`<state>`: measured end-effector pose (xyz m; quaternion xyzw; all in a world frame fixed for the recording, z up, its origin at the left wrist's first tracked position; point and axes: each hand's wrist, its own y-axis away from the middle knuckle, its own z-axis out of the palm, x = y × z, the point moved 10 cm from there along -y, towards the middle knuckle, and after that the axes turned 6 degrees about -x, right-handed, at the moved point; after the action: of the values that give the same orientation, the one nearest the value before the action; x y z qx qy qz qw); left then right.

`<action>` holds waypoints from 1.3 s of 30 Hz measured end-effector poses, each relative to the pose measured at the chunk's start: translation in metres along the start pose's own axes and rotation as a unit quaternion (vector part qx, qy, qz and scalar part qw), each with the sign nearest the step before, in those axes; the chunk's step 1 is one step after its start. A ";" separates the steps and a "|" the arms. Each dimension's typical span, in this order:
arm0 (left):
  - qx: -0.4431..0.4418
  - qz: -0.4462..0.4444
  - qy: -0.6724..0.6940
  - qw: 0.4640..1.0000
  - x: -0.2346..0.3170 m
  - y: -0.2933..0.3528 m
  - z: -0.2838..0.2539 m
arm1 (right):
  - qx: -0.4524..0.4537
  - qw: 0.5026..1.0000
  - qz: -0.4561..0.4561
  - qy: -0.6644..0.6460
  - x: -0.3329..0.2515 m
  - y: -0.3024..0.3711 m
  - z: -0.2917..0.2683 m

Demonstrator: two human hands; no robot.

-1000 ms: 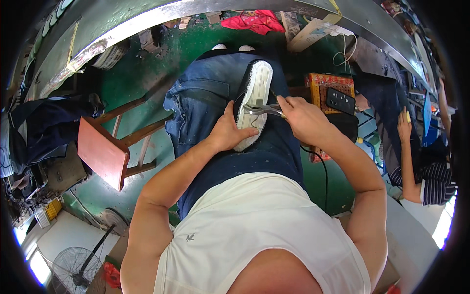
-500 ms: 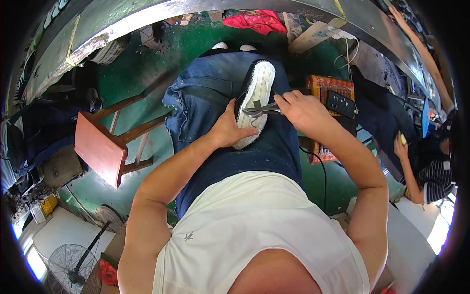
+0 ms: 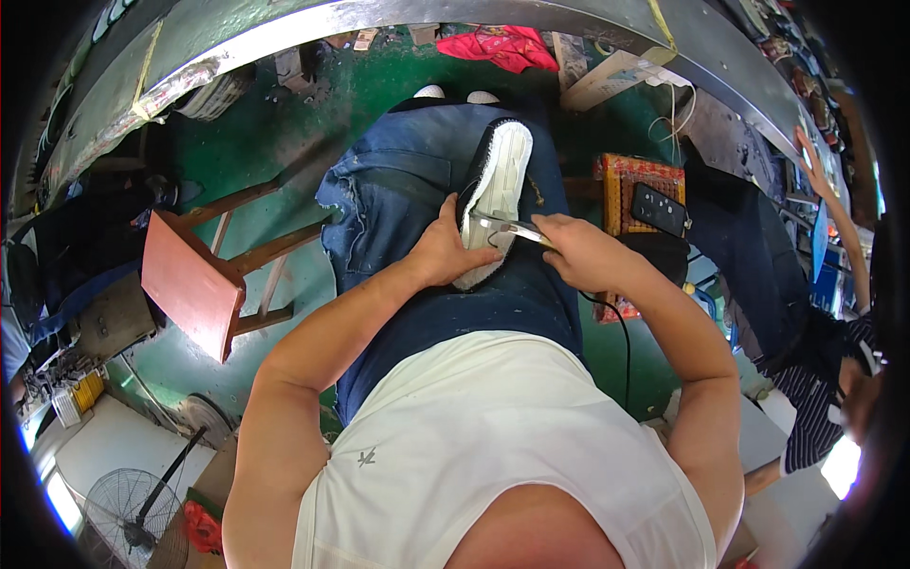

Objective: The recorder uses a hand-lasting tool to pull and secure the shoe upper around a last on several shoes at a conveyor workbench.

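Observation:
A shoe (image 3: 505, 169) with a black upper lies sole side up across my thighs, its pale underside facing me and its toe pointing away. My left hand (image 3: 442, 248) is closed round the near end of the shoe, thumb pressed on the pale underside and fingers along the left edge. My right hand (image 3: 586, 252) grips the handles of metal pincers (image 3: 519, 229). The pincers' head rests at the pale underside, just above my left thumb; whether the jaws pinch anything is too small to tell.
A metal-edged bench (image 3: 398, 17) curves across the far side. A red-topped stool (image 3: 190, 284) stands at left, a standing fan (image 3: 133, 512) at lower left. At right, a black rectangular device (image 3: 659, 207) lies on a beaded seat (image 3: 621, 171), with a co-worker (image 3: 806, 398) beyond.
My right hand has moved slightly down and the pincers have turned in it, their head still at the shoe. My left hand stays put. The co-worker at right has shifted, an arm reaching toward the bench.

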<state>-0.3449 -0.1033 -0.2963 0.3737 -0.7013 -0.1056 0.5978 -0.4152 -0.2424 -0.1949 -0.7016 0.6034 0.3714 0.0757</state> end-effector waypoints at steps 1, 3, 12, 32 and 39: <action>-0.002 0.003 -0.001 1.000 0.003 0.000 0.001 | 0.002 1.000 0.003 0.002 0.001 0.004 0.002; -0.012 -0.017 0.006 1.000 0.008 0.004 0.002 | 0.023 0.995 0.012 0.095 -0.013 0.003 -0.007; -0.131 0.089 0.575 0.803 0.022 0.001 0.022 | -0.299 0.943 0.116 0.084 -0.008 -0.028 0.003; 0.290 0.161 0.034 0.943 0.000 -0.010 -0.025 | 0.045 0.981 0.092 0.166 0.022 -0.017 0.001; 0.186 0.240 -0.149 0.941 0.032 -0.002 -0.007 | 0.125 0.986 0.080 0.069 0.060 0.003 0.006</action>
<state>-0.3380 -0.1233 -0.2719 0.2787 -0.8584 0.1194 0.4138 -0.4204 -0.2873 -0.2355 -0.6600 0.7032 0.2481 0.0910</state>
